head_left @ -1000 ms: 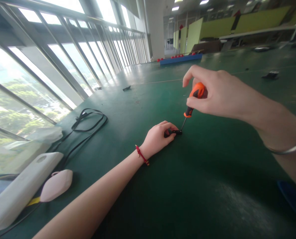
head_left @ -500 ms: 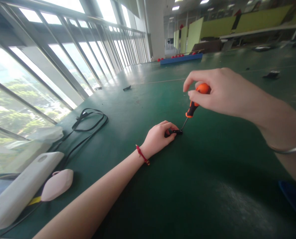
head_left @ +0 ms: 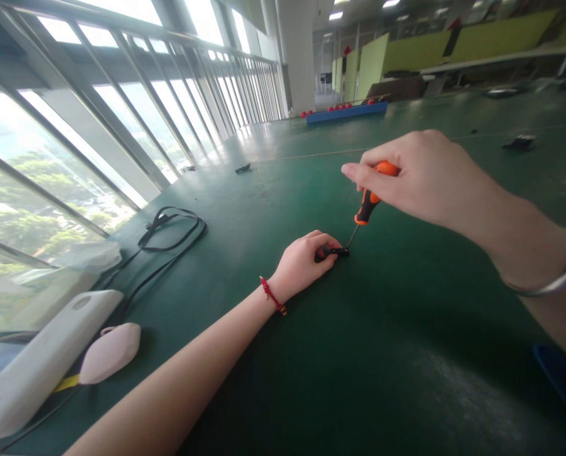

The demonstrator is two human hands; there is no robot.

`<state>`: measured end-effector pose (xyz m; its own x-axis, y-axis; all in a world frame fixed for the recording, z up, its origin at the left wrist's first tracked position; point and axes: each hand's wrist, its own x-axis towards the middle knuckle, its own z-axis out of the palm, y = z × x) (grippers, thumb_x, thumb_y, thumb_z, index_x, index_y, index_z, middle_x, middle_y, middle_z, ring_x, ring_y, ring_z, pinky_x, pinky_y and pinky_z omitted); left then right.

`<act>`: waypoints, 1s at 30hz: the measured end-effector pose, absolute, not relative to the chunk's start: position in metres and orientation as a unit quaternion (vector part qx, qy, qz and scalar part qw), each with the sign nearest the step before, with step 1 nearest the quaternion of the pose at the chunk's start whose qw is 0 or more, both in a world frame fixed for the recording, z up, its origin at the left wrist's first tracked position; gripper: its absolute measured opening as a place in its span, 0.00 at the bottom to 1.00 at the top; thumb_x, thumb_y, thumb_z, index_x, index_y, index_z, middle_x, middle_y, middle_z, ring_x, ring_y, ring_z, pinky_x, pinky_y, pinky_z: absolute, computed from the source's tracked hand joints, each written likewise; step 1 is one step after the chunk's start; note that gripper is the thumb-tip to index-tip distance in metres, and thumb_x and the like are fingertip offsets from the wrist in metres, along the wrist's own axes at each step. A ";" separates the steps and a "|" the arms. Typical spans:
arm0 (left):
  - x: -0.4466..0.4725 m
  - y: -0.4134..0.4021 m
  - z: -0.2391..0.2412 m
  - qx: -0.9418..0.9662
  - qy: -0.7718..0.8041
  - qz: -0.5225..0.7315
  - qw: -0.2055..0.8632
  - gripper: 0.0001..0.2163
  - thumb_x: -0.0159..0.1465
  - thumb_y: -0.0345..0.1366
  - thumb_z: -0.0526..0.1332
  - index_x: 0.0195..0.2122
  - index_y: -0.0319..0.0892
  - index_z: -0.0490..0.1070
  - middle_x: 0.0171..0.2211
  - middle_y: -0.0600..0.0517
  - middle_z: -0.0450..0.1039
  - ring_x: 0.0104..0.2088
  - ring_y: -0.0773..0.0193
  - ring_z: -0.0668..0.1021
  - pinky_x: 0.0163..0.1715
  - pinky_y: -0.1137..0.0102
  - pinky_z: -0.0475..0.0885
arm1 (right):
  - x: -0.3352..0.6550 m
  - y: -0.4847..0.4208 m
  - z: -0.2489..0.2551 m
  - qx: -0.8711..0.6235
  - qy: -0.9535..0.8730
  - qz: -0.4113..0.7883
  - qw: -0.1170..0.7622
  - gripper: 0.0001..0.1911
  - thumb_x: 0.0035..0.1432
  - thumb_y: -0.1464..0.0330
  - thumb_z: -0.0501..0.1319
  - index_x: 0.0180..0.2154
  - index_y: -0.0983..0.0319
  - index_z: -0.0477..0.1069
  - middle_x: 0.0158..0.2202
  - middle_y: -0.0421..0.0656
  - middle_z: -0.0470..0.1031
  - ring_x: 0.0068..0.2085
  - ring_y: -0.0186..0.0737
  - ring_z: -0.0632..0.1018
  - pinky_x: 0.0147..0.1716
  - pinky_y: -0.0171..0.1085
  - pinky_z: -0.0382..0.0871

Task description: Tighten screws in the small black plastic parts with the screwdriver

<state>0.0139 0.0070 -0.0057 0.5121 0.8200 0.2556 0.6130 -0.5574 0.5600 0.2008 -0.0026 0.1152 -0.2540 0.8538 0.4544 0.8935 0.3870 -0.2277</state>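
Low on the green table [head_left: 283,202], my left hand [head_left: 306,263] is closed around a small black part [head_left: 340,251], whose kind I cannot make out because the fingers cover much of it. My right hand [head_left: 416,177] grips the top of an orange and black screwdriver [head_left: 368,206] between thumb and fingers. The screwdriver leans, its thin shaft slanting down to the left. Its tip meets the right end of the black part, just beyond my left fingertips.
A looped black cable [head_left: 173,231], a pale pink case [head_left: 110,353] and a long white block [head_left: 49,364] lie at the left. Farther off are a small black piece [head_left: 243,168], a blue bar with red knobs [head_left: 347,112] and a dark object [head_left: 519,142]. A railing [head_left: 178,95] borders the left.
My right thumb and fingers have shifted around the screwdriver's handle, the thumb now reaching farther left, and the wrist has turned. My left hand and the black part stay in place.
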 end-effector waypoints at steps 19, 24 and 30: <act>0.012 0.007 -0.007 0.848 0.425 0.248 0.198 0.09 0.60 0.32 0.58 0.40 0.44 0.75 0.37 0.52 0.72 0.32 0.67 0.73 0.34 0.72 0.71 | 0.202 -0.003 0.118 -0.541 -0.805 0.001 0.245 0.13 0.56 0.57 0.55 0.34 0.57 0.73 0.22 0.39 0.68 0.22 0.34 0.64 0.23 0.37 0.54; 0.013 0.006 -0.008 0.840 0.433 0.262 0.195 0.14 0.58 0.32 0.59 0.47 0.44 0.70 0.38 0.53 0.73 0.31 0.67 0.73 0.34 0.71 0.70 | 0.202 -0.003 0.117 -0.512 -0.813 -0.004 0.275 0.17 0.50 0.57 0.62 0.41 0.56 0.70 0.23 0.37 0.68 0.23 0.34 0.65 0.23 0.36 0.54; 0.016 0.003 -0.005 0.837 0.459 0.256 0.151 0.09 0.57 0.36 0.61 0.39 0.43 0.73 0.35 0.52 0.71 0.31 0.65 0.74 0.33 0.69 0.69 | 0.202 -0.005 0.119 -0.525 -0.805 -0.002 0.276 0.07 0.52 0.62 0.59 0.32 0.57 0.70 0.22 0.38 0.67 0.22 0.32 0.64 0.22 0.36 0.54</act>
